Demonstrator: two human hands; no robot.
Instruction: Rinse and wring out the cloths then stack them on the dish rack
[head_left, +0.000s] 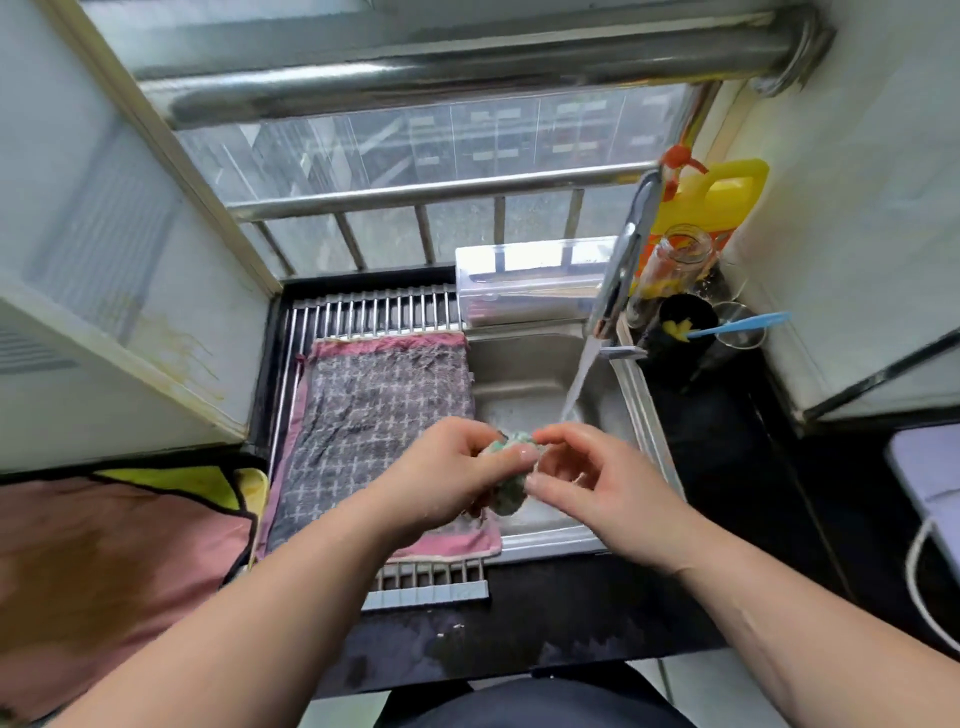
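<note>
In the centre of the frame the two hands meet over the front part of the sink (524, 374), and between them is the green cloth (510, 492), pressed into a small wet ball. The left hand (447, 467) has its fingers curled around the left side of the ball, with the thumb lying over the top of it. The right hand (592, 483) takes the ball from the right side – its forefinger touches the upper edge and its thumb the lower part, so it pinches the cloth rather than wraps it. The cloth is therefore held by both hands, above the sink and not on the rack. To the left of the hands the dish rack (374, 312), made of metal rods, lies across the left half of the sink, and a grey checked cloth (379, 410) with pink borders is spread flat on it; the left wrist passes over its lower right corner. From the tap (623, 260) in the upper right a water stream (579, 379) falls into the sink and ends just above the right hand's fingers – whether it strikes them I cannot tell. Behind the sink stands a clear plastic box (524, 280), and at the right of the tap a yellow bottle (727, 197) and a glass jar (675, 260). The dark surface (519, 623) in front of the sink looks wet.
</note>
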